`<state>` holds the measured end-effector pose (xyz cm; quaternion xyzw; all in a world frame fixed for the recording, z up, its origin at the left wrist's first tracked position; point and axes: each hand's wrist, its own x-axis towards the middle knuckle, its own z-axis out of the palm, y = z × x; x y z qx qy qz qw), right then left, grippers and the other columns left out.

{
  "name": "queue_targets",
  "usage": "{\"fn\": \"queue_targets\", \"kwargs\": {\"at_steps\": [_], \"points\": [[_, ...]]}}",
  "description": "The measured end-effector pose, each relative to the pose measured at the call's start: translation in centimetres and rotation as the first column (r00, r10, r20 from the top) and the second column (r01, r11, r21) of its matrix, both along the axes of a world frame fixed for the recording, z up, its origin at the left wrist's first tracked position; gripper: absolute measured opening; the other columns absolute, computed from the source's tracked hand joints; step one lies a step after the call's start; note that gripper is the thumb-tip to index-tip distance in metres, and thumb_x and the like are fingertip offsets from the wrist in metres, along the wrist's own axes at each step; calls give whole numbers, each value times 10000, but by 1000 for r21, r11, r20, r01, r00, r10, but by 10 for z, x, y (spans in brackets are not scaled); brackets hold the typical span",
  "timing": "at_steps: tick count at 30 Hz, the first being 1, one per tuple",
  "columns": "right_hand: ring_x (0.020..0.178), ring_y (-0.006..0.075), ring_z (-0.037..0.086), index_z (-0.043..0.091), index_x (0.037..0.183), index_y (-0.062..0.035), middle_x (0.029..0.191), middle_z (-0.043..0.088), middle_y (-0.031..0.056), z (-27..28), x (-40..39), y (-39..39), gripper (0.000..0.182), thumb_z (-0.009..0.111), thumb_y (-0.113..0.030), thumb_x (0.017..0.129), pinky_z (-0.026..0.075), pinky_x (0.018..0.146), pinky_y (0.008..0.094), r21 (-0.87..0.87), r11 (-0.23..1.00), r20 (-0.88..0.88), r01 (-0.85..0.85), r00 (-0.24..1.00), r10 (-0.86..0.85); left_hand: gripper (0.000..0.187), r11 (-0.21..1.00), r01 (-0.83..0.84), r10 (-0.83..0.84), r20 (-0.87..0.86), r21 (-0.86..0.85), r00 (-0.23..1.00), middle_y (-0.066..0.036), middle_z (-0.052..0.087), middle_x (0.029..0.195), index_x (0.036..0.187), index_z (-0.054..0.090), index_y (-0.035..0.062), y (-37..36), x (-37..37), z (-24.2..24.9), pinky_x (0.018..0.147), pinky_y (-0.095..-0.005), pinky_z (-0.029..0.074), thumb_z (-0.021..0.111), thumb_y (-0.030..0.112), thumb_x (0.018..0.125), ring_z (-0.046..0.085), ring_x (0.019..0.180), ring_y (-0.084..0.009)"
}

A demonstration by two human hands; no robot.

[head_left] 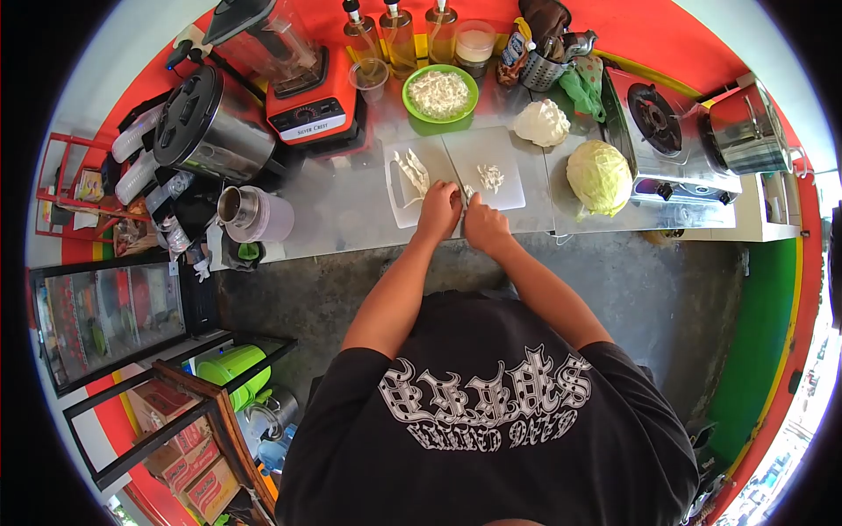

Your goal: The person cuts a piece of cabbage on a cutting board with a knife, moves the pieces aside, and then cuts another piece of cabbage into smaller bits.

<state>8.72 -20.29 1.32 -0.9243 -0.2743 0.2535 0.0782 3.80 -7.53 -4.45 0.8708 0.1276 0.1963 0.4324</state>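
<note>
A white cutting board (509,149) lies on the metal counter in front of me. My right hand (485,223) is closed around the handle of a knife (455,168), its thin blade seen nearly edge-on and pointing away across the board. Just left of the blade, my left hand (440,210) rests on the board with curled fingers; what is under them is hidden. Long pale strips (414,173) of food lie beyond that hand. Small chopped white pieces (490,179) sit to the right of the knife, with a few more between the hands.
A green bowl (474,94) of shredded white food stands behind the board. To the right are a pale lump (541,124), a cabbage (600,178) and a gas stove (658,123). A red blender (311,118), a large pot (215,127) and a steel-mouthed flask (263,216) stand left.
</note>
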Motion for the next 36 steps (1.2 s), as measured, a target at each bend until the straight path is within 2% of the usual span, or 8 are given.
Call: {"fn": "queue_targets", "kwargs": {"at_steps": [5, 8, 10, 13, 19, 26, 31, 36], "points": [[997, 439, 717, 454, 1171, 13, 1052, 718, 287, 8, -2, -3, 258, 504, -154, 980, 578, 858, 511, -6, 1000, -28, 3, 1000, -3, 63, 1000, 13, -13, 33, 9, 999, -167, 596, 840, 854, 628, 3, 0, 1, -1, 719, -446, 504, 633, 11, 792, 620, 804, -360], [1003, 491, 692, 446, 1156, 8, 1044, 703, 320, 3, -10, -7, 287, 494, -230, 1002, 544, 890, 557, 33, 998, -61, 52, 997, -50, 62, 1000, -23, 23, 16, 20, 1000, -172, 594, 838, 853, 628, 1, -1, 3, -1, 719, -439, 497, 633, 13, 792, 610, 797, -362], [998, 494, 692, 451, 1148, 14, 1035, 701, 325, 0, -9, -5, 276, 487, -213, 994, 542, 888, 564, 41, 998, -41, 41, 998, -40, 41, 999, -5, 2, -64, -50, 998, -188, 588, 875, 847, 607, 1, -1, 2, -1, 790, -488, 475, 605, 10, 807, 585, 891, -410], [1012, 445, 711, 465, 1153, 20, 1068, 715, 289, 5, 4, 3, 245, 504, -118, 954, 570, 877, 517, 21, 1000, -11, -10, 1000, 11, 47, 998, 24, -27, -40, -62, 999, -188, 589, 879, 845, 608, 0, 0, 1, 2, 796, -492, 475, 607, 12, 800, 584, 893, -416], [1005, 440, 714, 479, 1126, 12, 1057, 717, 283, 12, -11, -3, 230, 528, -117, 942, 576, 879, 494, -12, 999, -36, 32, 999, -32, 56, 1000, -27, 27, -33, -9, 999, -193, 591, 879, 858, 615, 2, -4, 2, 3, 797, -493, 474, 613, 27, 808, 584, 894, -417], [999, 447, 712, 469, 1120, 18, 1054, 714, 294, 7, 1, 2, 226, 517, -117, 946, 569, 881, 519, 42, 999, -6, -1, 1000, 1, 62, 999, 28, -29, -34, -38, 999, -196, 597, 879, 859, 623, -6, -1, -1, 7, 809, -502, 476, 628, 36, 814, 585, 897, -419], [1014, 457, 704, 469, 1113, 13, 1046, 712, 298, 11, -10, -6, 214, 503, -135, 963, 560, 890, 527, 6, 999, -63, 34, 997, -33, 68, 999, -36, 36, -63, 2, 997, -200, 609, 890, 869, 644, -8, -3, -1, 2, 824, -503, 481, 637, 48, 831, 592, 917, -423], [972, 485, 698, 464, 1112, 9, 1005, 707, 313, -5, -2, -2, 249, 495, -212, 999, 549, 860, 562, 80, 997, -21, 21, 1000, -19, 94, 995, -76, 79, -38, 59, 996, -196, 633, 853, 876, 695, -21, -2, 0, -2, 748, -466, 514, 662, 66, 864, 636, 811, -393]]}}
